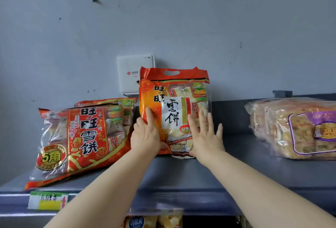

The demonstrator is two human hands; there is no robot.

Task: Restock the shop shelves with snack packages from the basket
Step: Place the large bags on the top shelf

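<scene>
Orange rice-cracker bag [174, 100] upright on shelf [236, 173], clasped by left hand [147, 135], braced by flat right hand [205, 136]; liable to topple forward on release.

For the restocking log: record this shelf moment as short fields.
shelf: grey top shelf
bag in hand: orange rice-cracker bag, upright, mid-shelf
left hand: grips the bag's lower left edge
right hand: flat on its lower right front, fingers spread
left of it: red rice-cracker bags, stacked, lying tilted
right of it: clear snack bag with purple label, apart
behind: white router box, mounted above the shelf
</scene>
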